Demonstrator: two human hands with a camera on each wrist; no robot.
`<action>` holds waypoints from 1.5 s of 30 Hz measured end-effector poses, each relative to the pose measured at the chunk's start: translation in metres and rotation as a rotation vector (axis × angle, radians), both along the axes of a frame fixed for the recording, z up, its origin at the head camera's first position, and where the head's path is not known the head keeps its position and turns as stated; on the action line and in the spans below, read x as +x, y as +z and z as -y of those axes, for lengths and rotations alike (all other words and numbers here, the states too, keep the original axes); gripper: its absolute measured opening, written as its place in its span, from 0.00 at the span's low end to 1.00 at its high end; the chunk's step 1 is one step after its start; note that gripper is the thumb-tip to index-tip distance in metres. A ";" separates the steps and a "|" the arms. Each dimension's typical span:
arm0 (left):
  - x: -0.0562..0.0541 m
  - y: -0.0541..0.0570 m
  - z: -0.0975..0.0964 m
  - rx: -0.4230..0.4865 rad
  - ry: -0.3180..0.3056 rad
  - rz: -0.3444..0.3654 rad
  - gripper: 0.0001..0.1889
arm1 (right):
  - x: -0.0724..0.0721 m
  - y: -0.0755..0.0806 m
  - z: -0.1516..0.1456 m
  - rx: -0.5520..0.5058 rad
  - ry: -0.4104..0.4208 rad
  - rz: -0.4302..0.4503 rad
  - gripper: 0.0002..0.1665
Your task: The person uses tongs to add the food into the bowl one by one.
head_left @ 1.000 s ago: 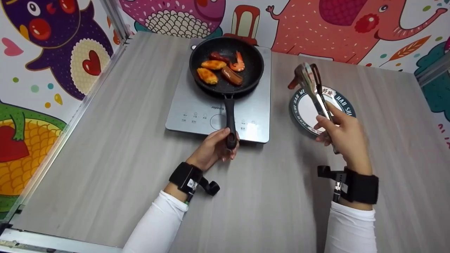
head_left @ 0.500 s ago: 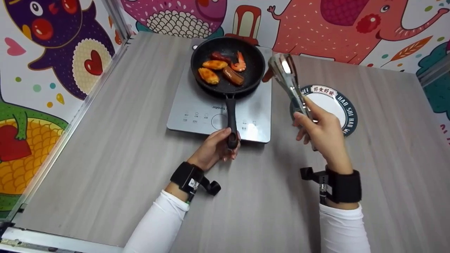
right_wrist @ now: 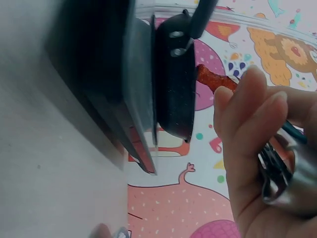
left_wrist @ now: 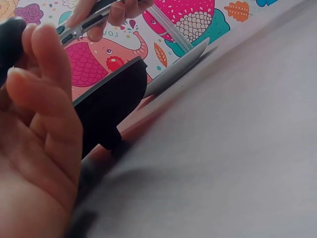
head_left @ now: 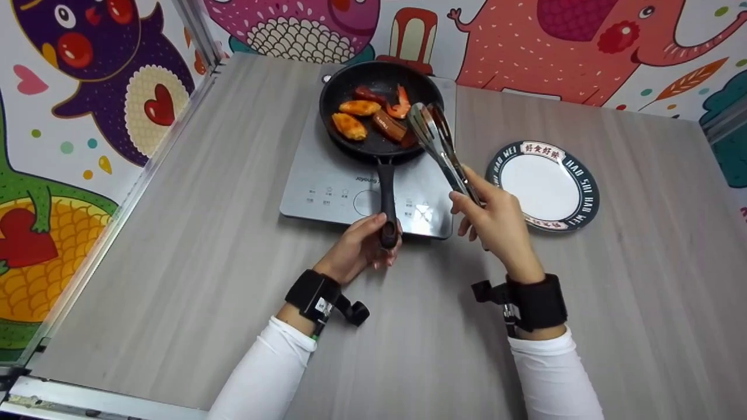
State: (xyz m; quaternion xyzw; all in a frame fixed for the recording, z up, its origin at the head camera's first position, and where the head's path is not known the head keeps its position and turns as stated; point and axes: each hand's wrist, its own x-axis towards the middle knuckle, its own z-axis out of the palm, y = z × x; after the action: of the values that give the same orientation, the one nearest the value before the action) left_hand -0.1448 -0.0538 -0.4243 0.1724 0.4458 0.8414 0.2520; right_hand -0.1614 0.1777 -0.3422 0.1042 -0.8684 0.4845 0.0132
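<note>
My left hand (head_left: 356,248) grips the end of the black handle of a frying pan (head_left: 373,143). Inside the pan lie a shrimp (head_left: 400,104), two yellow-orange browned pieces (head_left: 350,126), a scored sausage piece (head_left: 388,125) and a dark red piece (head_left: 369,94). Metal food tongs (head_left: 436,143) are held in my right hand (head_left: 496,224), their tips over the pan's right rim. Between those tips is a reddish-brown sausage-like piece (right_wrist: 213,78), raised above the rim in the right wrist view; the tongs partly hide it in the head view.
Under the pan is a silver induction cooker (head_left: 315,175). To its right on the wood-grain table (head_left: 204,233) stands a round plate (head_left: 543,186) with a dark lettered rim. Cartoon-printed walls (head_left: 525,46) enclose the back and left, with a metal rail along the left edge.
My right hand has carried the tongs and the piece in them leftward, from over the plate to the pan's right side. The left hand keeps its grip on the handle.
</note>
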 end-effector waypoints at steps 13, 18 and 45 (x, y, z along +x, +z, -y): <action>0.000 -0.001 0.006 0.020 0.015 0.005 0.20 | -0.006 -0.011 0.012 0.056 0.018 -0.027 0.31; 0.001 0.001 0.008 0.017 0.016 0.003 0.20 | -0.006 -0.010 0.016 0.072 0.027 -0.034 0.31; -0.003 -0.002 -0.002 0.015 -0.002 -0.061 0.20 | -0.038 0.016 0.034 0.361 0.104 -0.059 0.28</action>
State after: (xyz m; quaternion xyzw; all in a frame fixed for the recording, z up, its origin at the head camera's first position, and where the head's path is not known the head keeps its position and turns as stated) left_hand -0.1475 -0.0519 -0.4268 0.2002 0.4469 0.8388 0.2378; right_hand -0.1996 0.1438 -0.3259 0.1639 -0.9339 0.3177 -0.0056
